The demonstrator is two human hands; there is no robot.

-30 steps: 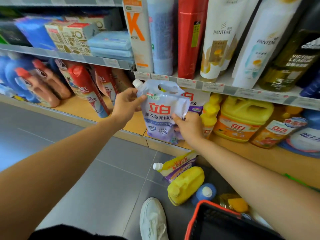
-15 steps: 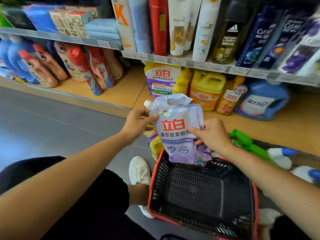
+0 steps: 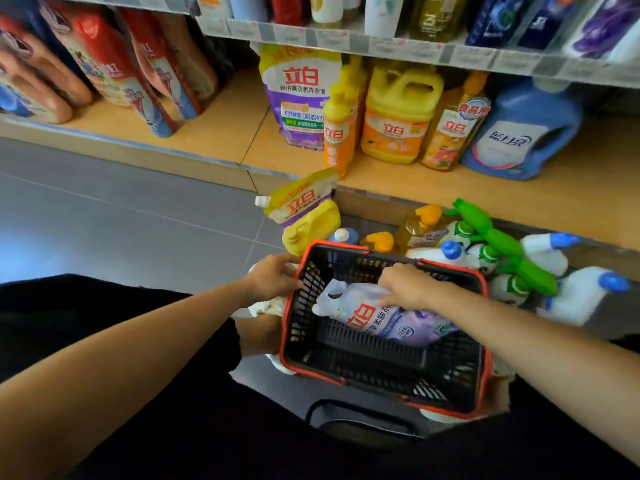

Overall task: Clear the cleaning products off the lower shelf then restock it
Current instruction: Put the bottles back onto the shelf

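While the purple pouch (image 3: 388, 320) lies flat inside the black basket (image 3: 363, 362) at lower centre, the R hand (image 3: 408, 285) curls its fingers on the pouch's top edge. L hand (image 3: 273, 277) rests against the basket's left rim (hooked round it or not, can't tell).

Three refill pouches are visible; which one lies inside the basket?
The pale lavender pouch, under the right hand. The yellow-topped upright pouch is on the lower shelf; the yellow-topped floor pouch lies outside the basket.
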